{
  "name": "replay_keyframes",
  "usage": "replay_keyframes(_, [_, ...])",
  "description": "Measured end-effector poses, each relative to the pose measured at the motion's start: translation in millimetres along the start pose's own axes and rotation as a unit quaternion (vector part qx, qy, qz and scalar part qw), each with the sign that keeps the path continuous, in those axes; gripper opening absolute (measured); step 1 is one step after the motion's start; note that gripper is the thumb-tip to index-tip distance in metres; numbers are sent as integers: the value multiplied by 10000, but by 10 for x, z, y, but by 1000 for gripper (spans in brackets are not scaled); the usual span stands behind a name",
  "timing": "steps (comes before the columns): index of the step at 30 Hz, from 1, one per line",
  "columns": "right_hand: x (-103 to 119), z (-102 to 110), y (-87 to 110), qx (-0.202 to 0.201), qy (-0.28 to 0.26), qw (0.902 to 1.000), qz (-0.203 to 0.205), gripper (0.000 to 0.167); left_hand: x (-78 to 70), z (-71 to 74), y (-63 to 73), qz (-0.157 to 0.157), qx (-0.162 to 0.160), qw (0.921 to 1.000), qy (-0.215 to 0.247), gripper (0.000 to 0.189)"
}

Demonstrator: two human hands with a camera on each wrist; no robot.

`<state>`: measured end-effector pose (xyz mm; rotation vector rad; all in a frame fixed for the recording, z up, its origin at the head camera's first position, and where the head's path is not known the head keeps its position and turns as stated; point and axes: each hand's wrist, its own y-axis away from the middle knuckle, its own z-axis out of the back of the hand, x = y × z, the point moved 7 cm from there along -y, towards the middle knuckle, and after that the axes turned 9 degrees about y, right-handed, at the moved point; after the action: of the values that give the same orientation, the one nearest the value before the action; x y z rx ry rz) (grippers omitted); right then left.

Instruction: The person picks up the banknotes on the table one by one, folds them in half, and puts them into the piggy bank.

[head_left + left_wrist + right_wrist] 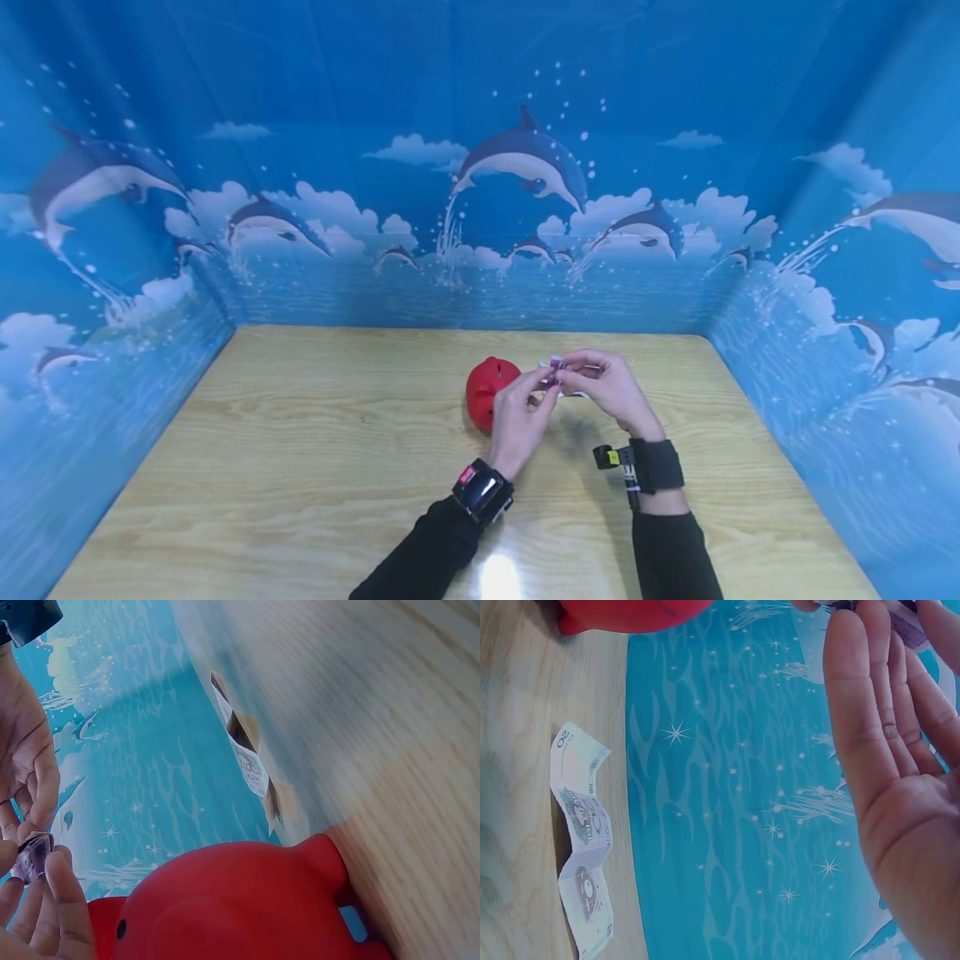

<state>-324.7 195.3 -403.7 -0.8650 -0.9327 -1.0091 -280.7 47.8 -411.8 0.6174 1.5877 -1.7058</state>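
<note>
Both hands meet above the table beside a red piggy bank (487, 396). Between them is a small folded purple banknote (555, 372). My left hand (520, 419) pinches its near left side between thumb and fingers. From the right, my right hand (609, 390) pinches the same banknote (34, 857). The piggy bank (225, 907) stands on the table just left of the hands, with a slot showing on its top in the head view. Behind the hands a second, creased banknote (589, 832) lies on the table, mostly hidden in the head view.
The pale wooden table (300, 467) is enclosed by a blue dolphin-print curtain (375, 292) at the back and sides. A black strap with a small camera (654, 465) sits on the right wrist, and a dark device (482, 492) on the left wrist.
</note>
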Motion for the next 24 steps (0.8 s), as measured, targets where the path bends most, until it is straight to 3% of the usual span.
replay_keyframes(10, [-7,-32,-14,32,265,9996,-125,36,-46,23,-4,-357,-60,9965,-750,23])
replay_keyframes(24, [31,-52,-10,42,566,9983,-105,37,-46,66,-9,-421,22,9944,-970,26])
